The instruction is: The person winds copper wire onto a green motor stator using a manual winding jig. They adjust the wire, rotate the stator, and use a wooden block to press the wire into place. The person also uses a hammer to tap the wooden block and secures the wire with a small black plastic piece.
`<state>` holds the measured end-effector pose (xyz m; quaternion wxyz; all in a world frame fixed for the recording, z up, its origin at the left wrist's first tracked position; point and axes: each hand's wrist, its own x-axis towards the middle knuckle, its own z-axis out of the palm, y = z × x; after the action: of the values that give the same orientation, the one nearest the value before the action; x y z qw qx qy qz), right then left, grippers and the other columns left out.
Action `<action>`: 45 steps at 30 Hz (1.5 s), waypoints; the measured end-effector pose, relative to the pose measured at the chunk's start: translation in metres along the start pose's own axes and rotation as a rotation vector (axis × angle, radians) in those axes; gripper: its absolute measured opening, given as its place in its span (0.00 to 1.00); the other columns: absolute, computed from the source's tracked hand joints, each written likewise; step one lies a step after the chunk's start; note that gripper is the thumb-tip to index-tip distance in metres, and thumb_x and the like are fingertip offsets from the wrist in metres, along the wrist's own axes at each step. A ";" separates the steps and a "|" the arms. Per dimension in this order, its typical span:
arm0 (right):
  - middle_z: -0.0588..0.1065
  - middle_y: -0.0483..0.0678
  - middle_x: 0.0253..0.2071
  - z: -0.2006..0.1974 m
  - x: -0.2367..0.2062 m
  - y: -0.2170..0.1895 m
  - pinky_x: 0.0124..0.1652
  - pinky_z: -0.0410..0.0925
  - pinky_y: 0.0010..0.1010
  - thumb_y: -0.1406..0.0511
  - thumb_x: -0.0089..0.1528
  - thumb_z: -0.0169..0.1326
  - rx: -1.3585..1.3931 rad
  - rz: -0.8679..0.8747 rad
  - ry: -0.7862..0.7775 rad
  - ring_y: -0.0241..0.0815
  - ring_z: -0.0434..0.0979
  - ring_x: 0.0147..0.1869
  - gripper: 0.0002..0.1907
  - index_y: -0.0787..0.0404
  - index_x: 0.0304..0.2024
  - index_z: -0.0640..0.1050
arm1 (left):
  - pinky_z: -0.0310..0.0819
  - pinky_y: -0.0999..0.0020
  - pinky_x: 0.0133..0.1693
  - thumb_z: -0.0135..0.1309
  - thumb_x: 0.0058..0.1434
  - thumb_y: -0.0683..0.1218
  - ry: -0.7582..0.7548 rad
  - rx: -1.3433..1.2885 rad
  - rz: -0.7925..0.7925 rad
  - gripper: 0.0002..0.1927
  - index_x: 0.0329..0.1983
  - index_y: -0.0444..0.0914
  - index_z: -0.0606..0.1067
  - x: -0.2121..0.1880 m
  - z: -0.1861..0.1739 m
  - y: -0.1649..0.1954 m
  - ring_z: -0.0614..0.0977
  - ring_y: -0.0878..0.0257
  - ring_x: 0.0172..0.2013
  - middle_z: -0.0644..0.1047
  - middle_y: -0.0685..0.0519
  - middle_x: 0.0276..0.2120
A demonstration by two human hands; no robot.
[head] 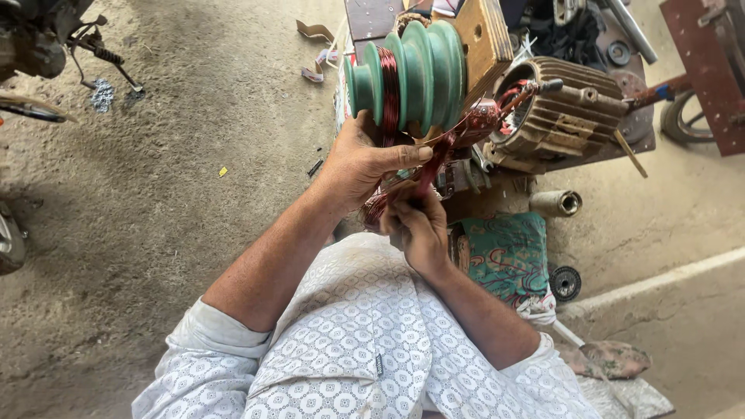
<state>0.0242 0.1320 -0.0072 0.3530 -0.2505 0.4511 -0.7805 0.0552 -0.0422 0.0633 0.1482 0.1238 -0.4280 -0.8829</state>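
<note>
A green stepped winding former (pixel 419 74) sits on a wooden block (pixel 485 39), with red copper wire (pixel 389 89) wound in one of its grooves. My left hand (pixel 361 159) grips the bundle of red wire just under the former, thumb stretched right. My right hand (pixel 415 225) pinches the lower part of the same red coil (pixel 431 167) close to my body. A strand of wire runs right toward a finned motor housing (pixel 563 112).
A grey cylinder (pixel 557 203) and a small bearing (pixel 566 282) lie on the ground at right. A patterned teal cloth (pixel 504 256) is under my right arm. Paper scraps (pixel 314 31) and machine parts (pixel 46 39) lie on the dusty floor at left.
</note>
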 end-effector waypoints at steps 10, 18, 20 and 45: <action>0.75 0.42 0.37 -0.008 -0.005 -0.008 0.41 0.71 0.20 0.72 0.64 0.64 -0.098 0.010 0.093 0.29 0.74 0.40 0.21 0.63 0.58 0.74 | 0.79 0.64 0.45 0.59 0.70 0.42 -0.078 -0.357 0.036 0.24 0.64 0.25 0.66 -0.004 0.006 -0.026 0.80 0.60 0.44 0.77 0.44 0.47; 0.76 0.40 0.44 0.046 0.018 -0.015 0.39 0.71 0.20 0.72 0.61 0.65 -0.211 -0.123 0.270 0.28 0.74 0.40 0.21 0.60 0.54 0.74 | 0.80 0.57 0.55 0.53 0.65 0.45 -0.207 -0.459 -0.156 0.24 0.62 0.30 0.65 -0.004 -0.011 0.013 0.82 0.56 0.52 0.79 0.44 0.50; 0.77 0.42 0.43 0.066 0.020 -0.013 0.37 0.68 0.18 0.73 0.63 0.64 -0.282 -0.145 0.332 0.28 0.74 0.39 0.15 0.61 0.51 0.75 | 0.78 0.62 0.57 0.55 0.69 0.45 -0.292 -0.113 -0.078 0.23 0.63 0.28 0.70 -0.003 -0.038 0.024 0.81 0.60 0.53 0.79 0.44 0.52; 0.78 0.44 0.37 0.192 0.047 0.102 0.18 0.57 0.16 0.73 0.65 0.60 -0.221 -0.453 0.783 0.25 0.67 0.26 0.09 0.59 0.45 0.76 | 0.66 0.74 0.25 0.59 0.66 0.40 -0.418 0.036 -0.338 0.05 0.43 0.36 0.77 0.066 -0.212 0.023 0.69 0.72 0.21 0.73 0.60 0.24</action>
<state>0.1644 -0.0405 -0.0038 -0.0519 -0.0653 0.5648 -0.8210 0.0715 -0.2327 -0.0524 -0.0951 0.0112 -0.4384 -0.8937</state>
